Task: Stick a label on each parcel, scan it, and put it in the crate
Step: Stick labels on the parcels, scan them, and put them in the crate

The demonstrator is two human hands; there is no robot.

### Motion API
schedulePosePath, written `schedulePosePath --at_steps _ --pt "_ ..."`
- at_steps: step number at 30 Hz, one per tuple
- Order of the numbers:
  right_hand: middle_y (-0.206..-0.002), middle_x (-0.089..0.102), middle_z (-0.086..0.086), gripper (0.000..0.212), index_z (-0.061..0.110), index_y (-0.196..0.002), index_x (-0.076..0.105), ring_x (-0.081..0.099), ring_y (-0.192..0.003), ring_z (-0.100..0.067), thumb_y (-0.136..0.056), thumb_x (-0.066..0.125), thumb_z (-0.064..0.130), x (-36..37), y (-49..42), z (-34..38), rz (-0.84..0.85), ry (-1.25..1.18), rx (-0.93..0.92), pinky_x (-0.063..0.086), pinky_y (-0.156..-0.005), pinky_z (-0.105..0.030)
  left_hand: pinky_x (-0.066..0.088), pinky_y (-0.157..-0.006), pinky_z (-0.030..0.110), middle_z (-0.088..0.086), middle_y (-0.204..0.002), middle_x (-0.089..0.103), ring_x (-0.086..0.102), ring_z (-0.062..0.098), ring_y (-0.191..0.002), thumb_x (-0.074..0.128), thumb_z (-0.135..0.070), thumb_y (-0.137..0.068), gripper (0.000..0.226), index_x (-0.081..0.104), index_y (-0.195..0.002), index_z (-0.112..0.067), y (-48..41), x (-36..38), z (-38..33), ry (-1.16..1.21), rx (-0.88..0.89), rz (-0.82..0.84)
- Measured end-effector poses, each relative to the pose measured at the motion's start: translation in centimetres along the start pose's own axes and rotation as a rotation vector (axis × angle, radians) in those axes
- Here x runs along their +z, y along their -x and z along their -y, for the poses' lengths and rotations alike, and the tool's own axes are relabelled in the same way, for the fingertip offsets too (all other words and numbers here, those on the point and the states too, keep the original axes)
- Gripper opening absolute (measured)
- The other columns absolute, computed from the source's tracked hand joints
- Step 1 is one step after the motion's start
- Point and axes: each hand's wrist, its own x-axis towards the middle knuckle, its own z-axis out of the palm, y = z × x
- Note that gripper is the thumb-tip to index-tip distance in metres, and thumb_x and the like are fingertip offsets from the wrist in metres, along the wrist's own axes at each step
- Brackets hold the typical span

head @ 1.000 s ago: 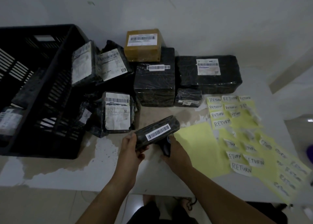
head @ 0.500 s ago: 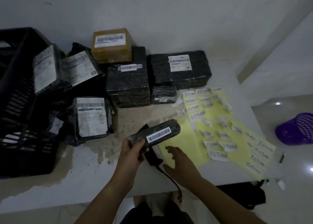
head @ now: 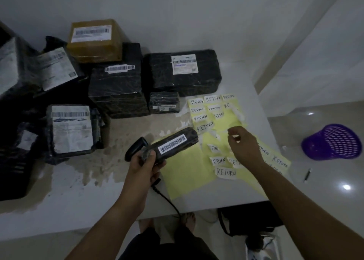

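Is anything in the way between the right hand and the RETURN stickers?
No, nothing visible. The right hand hovers directly over the RETURN stickers; the left hand holds the parcel off to the side.

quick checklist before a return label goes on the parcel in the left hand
1. Parcel gripped by the left hand: ok.
2. Barcode faces up, uncovered: ok.
3. Right hand over the RETURN labels: ok.
4. A label pinched in that hand: cannot tell.
5. Scanner on the table beside the left hand: ok.
6. Room in the crate: cannot tell, only its edge shows.
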Motion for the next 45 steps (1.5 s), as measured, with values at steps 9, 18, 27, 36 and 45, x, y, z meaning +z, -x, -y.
schedulePosePath --at_steps 9,18,27,36,45 --pt "-0.100 0.068 0.003 0.039 0.026 -0.104 0.069 0.060 -0.096 -0.022 -0.076 0.068 0.053 3.3 -1.9 -1.7 0.210 0.700 -0.180 0.043 -0.085 -0.033 0.051 -0.105 0.051 -0.004 -0.119 0.073 0.074 0.015 -0.104 0.053 -0.029 -0.105 0.027 0.053 -0.132 -0.027 0.5 1.1 0.6 0.012 -0.007 -0.056" --pt "-0.064 0.063 -0.003 0.013 0.013 -0.086 0.065 0.059 -0.059 -0.026 -0.089 0.060 0.024 3.3 -1.7 -2.1 0.098 0.520 -0.264 0.049 -0.064 -0.032 0.054 -0.099 0.044 -0.005 -0.124 0.071 0.073 0.013 -0.105 0.052 -0.031 -0.105 0.030 0.050 -0.135 -0.030 0.2 1.3 0.4 -0.050 -0.010 -0.078" --pt "-0.087 0.068 0.015 0.014 0.028 -0.080 0.061 0.062 -0.085 -0.003 -0.094 0.062 0.031 -1.7 4.5 4.5 0.035 -0.192 -0.184 0.046 -0.061 -0.025 0.049 -0.071 0.035 0.005 -0.124 0.068 0.073 0.008 -0.084 0.047 -0.045 -0.104 0.019 0.051 -0.122 -0.038 0.5 1.9 -0.8 -0.127 0.017 -0.066" --pt "-0.116 0.058 0.020 0.016 0.016 -0.077 0.059 0.040 -0.135 0.001 -0.091 0.067 0.019 -2.4 8.8 10.6 0.139 -0.301 -0.376 0.037 -0.097 -0.016 0.046 -0.059 0.029 0.013 -0.088 0.068 0.064 0.008 -0.054 0.040 -0.069 -0.090 0.059 0.057 -0.107 -0.016 1.5 2.4 -3.1 -0.286 0.083 -0.036" --pt "-0.144 0.037 0.021 0.016 0.029 -0.079 0.059 0.027 -0.127 0.000 -0.087 0.066 0.041 -1.8 8.4 12.8 0.076 -0.073 -0.391 0.028 -0.089 -0.006 0.046 -0.057 0.028 0.004 -0.078 0.062 0.056 0.014 -0.055 0.054 -0.054 -0.097 0.027 0.056 -0.112 -0.032 1.8 2.7 -3.9 -0.158 0.036 0.080"
